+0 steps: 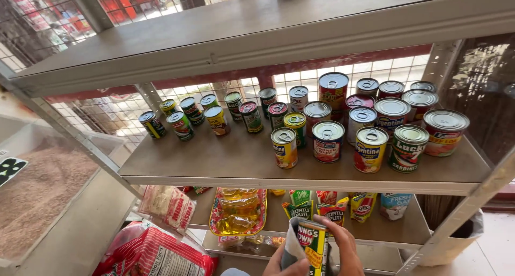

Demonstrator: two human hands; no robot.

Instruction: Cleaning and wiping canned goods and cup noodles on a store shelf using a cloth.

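Holding: I'm gripping a green and yellow pouch upright, label facing me, probably for checking.
Right hand: fingers closing around its side.
Left hand: thumb pinching its lower edge.
Shelf: cans standing in rows, labels outward.

Right hand low at frame bottom, fingers curled closed; left hand thumb up.

Both hands hold a green and yellow can low in view: the left hand with a grey cloth, the right hand beside it. Above, the metal shelf carries rows of cans.
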